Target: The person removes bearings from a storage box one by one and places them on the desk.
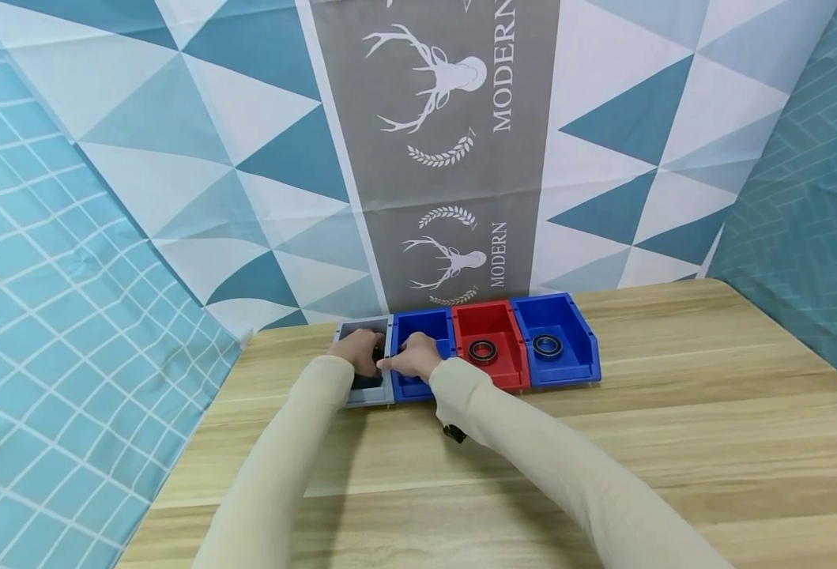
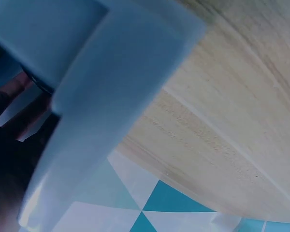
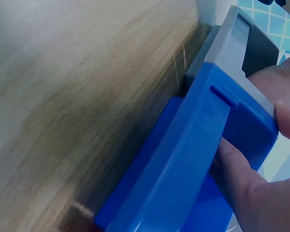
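My left hand (image 1: 358, 350) reaches down into the grey bin (image 1: 371, 401), the leftmost of the row. Its fingers (image 2: 26, 113) hold a dark, curved-edged thing that looks like a bearing (image 2: 36, 83), mostly hidden by the bin wall. Over the adjoining blue bin (image 1: 415, 393) is my right hand (image 1: 418, 357). One fingertip lies at the top of the wall shared with the grey bin, while another finger (image 3: 234, 166) is inside the blue bin, so the hand pinches that wall.
To the right stand a red bin (image 1: 512, 379) with a black-sealed bearing (image 1: 483, 361) and another blue bin (image 1: 580, 371) with a bearing (image 1: 548, 356). The bins stand side by side on a wooden table (image 1: 674, 427). Patterned cloth (image 1: 446, 182) hangs close behind them.
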A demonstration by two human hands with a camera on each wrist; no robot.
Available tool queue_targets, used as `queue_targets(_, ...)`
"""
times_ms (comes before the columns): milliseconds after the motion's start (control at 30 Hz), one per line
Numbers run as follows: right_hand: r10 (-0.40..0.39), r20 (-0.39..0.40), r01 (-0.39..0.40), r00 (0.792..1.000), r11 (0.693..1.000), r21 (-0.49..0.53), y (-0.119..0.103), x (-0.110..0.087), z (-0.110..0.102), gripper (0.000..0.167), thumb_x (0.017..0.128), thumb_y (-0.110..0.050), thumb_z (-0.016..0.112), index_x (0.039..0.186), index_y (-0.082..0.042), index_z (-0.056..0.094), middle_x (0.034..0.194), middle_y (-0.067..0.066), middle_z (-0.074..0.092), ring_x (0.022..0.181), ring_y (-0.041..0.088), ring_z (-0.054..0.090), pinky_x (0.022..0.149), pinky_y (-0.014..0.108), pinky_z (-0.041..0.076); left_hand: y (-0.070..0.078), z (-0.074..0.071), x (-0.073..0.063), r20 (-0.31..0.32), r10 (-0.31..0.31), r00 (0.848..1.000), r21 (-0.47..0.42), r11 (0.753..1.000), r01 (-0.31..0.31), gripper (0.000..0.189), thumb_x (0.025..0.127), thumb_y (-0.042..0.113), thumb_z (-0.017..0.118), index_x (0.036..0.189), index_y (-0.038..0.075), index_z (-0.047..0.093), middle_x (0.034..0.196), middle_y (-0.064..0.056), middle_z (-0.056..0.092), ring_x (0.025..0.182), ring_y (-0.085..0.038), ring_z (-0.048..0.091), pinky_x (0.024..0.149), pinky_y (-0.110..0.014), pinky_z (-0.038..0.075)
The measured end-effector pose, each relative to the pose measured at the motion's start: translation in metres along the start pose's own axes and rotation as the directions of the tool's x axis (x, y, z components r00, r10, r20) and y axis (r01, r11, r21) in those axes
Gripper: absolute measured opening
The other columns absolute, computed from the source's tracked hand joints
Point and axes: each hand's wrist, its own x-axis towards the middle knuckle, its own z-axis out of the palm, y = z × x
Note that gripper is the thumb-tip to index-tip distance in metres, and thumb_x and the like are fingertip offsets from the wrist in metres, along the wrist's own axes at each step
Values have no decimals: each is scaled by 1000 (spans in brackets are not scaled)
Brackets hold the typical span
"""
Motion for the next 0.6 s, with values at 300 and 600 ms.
queue_targets(300,-2,-6,2,1000,1000,-11,-3,0,2,57,77,-34,79,118,2,59,107,15,64,87,24,58,82,40,54,0,-5,1,30,-13,999,-10,1000,13,37,73,19,81,107,13,68,109,-6,70,97,-19,62,92,-42,52)
queue_targets(600,38,6,-38,999,999,9,-7,1,-1,40,77,-29,80,97,0,61,70,5,52,72,24,59,59,31,42,2,-5,6,70,-27,997,-31,999,29,37,74,21,81,107,13,68,111,-6,69,99,-18,61,93,-41,51)
